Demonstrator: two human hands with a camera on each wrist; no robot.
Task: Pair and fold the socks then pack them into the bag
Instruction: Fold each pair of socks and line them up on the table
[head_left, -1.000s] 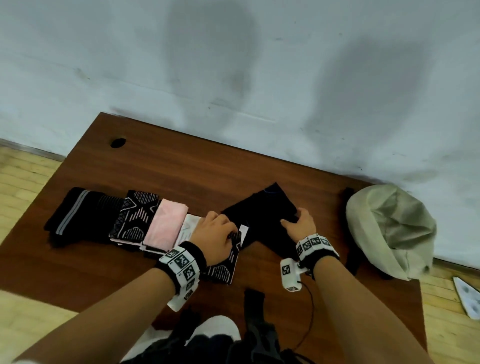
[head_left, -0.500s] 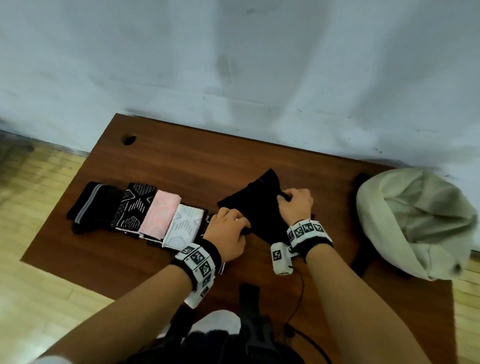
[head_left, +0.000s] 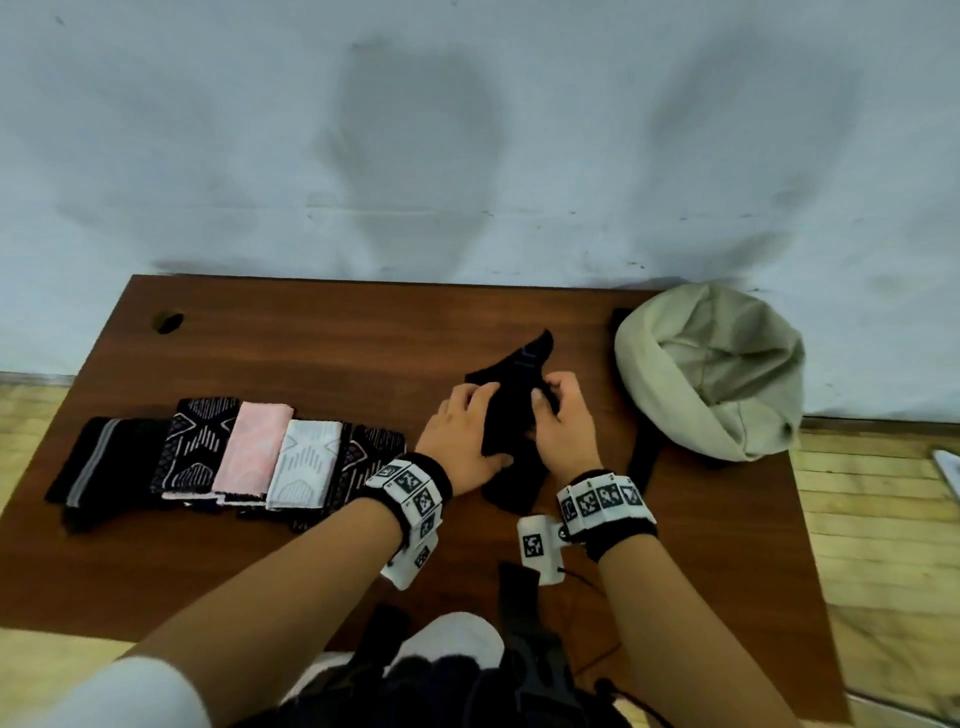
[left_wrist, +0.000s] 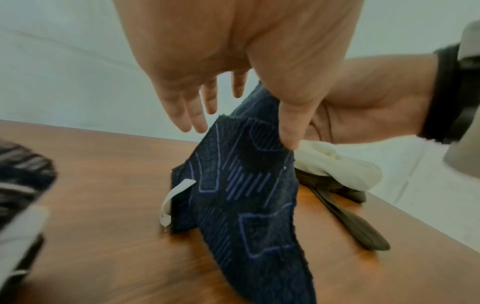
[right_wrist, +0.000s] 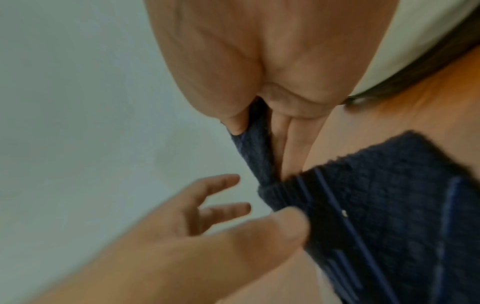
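A dark navy sock (head_left: 523, 358) with blue line pattern is held up off the brown table (head_left: 311, 338) at its middle. My right hand (head_left: 561, 421) pinches one edge of the sock (right_wrist: 389, 205) between thumb and fingers. My left hand (head_left: 462, 431) lies against the sock's left side with straight, spread fingers; its thumb (left_wrist: 288, 131) presses the cloth (left_wrist: 246, 195). A row of folded socks (head_left: 223, 457), black, patterned, pink and white, lies at the left. The beige cloth bag (head_left: 711, 364) sits open at the right.
A black strap (head_left: 644, 457) from the bag lies on the table just right of my right hand. A round cable hole (head_left: 167, 321) is at the table's far left corner. A grey wall stands behind the table; wooden floor shows on both sides.
My left hand has left the row of folded socks and moved right onto the navy sock. The sock has gone from lying spread out to being gathered upright between both hands.
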